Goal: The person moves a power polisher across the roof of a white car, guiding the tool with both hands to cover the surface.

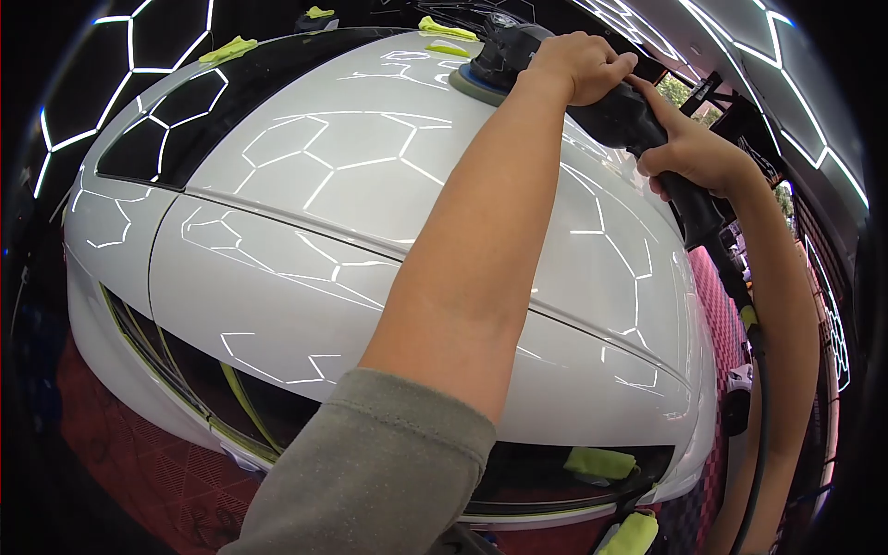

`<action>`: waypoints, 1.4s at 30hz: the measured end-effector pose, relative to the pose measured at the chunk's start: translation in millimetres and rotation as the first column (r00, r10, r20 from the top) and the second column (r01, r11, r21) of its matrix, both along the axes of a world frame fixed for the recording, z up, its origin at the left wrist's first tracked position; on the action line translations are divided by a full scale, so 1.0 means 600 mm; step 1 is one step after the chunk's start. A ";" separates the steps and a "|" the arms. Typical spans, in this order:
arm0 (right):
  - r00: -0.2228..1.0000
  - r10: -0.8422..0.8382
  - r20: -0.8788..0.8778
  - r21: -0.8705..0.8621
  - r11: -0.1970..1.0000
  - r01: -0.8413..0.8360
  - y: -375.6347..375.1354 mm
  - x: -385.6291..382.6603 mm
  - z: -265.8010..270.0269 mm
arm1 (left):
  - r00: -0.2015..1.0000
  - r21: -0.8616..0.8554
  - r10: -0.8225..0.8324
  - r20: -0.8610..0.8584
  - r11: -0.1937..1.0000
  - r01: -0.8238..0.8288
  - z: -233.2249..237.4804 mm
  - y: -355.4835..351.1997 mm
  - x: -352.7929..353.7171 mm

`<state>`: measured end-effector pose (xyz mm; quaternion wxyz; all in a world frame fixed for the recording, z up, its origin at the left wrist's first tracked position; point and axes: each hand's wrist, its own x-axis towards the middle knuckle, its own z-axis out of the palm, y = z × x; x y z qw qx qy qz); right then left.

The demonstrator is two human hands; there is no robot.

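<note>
A black power polisher [610,116] rests over the far right part of a white car roof [333,222]. Its round pad [476,83] lies against the glossy paint near the top of the view. My left hand [581,69] is closed over the front of the tool, behind its head. My right hand [694,153] wraps around the rear handle, thumb on the near side. From the handle, a black cord [763,416] runs down beside my right forearm. My left arm crosses the roof and hides part of it.
Yellow-green cloths lie about: one cloth [228,50] on the dark glass, another cloth [449,30] beyond the pad, and a third cloth [629,535] at the bottom right. Dark side windows [527,472] edge the car. Red floor tiles [139,472] show at lower left.
</note>
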<state>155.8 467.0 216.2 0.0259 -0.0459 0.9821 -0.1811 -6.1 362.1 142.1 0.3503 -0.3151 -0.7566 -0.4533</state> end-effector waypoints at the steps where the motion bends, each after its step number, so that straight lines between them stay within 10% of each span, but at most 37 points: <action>1: 1.000 -0.013 -0.009 -0.010 1.000 0.013 0.008 0.004 -0.001 | 1.000 -0.010 -0.010 0.011 1.000 0.010 0.001 0.007 0.006; 42: 0.976 -0.215 -0.018 -0.144 0.967 0.210 0.311 0.127 -0.001 | 0.979 -0.105 -0.204 0.017 0.973 0.205 0.023 0.374 0.096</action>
